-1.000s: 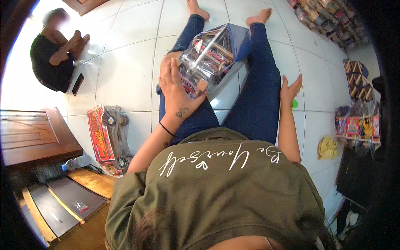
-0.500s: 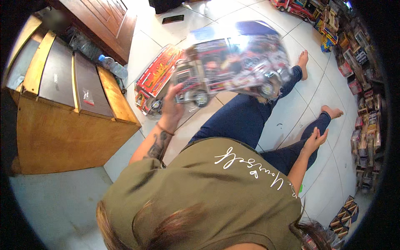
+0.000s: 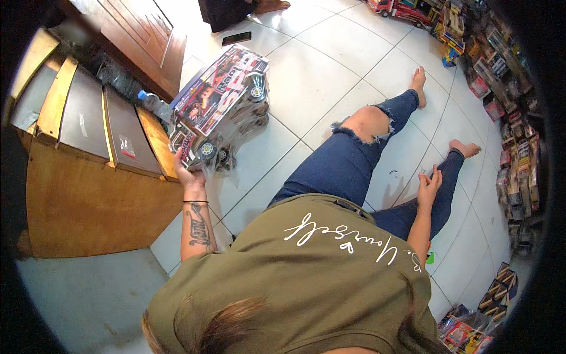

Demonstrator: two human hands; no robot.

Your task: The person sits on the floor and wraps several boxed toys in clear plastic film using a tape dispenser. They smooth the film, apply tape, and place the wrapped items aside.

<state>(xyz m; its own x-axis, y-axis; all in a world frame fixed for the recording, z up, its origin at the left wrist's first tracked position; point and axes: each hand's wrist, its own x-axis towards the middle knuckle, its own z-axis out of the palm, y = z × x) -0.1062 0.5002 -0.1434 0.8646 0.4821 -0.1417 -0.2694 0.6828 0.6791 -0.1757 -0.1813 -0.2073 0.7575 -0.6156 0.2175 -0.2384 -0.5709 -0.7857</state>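
Observation:
A toy truck (image 3: 221,88) with a printed, colourful cargo box and black wheels is wrapped in clear plastic, left of my legs. It lies tilted on its side, wheels toward the right. My left hand (image 3: 188,170) grips it at the cab end, the fingers partly hidden under the cab. Whether the truck rests on something beneath it is hidden. My right hand (image 3: 430,187) is empty above my right leg, its fingers loosely apart.
A wooden cabinet (image 3: 100,200) stands at the left, with a plastic bottle (image 3: 154,104) beside it. A phone (image 3: 236,38) lies on the tiled floor. Stacked toy trucks (image 3: 519,171) line the right side; a red toy truck (image 3: 396,10) is farther back.
My left hand has swung the wrapped truck from above my legs to the left and turned it. The orange-red truck seen there before is now out of sight. My right hand has shifted slightly.

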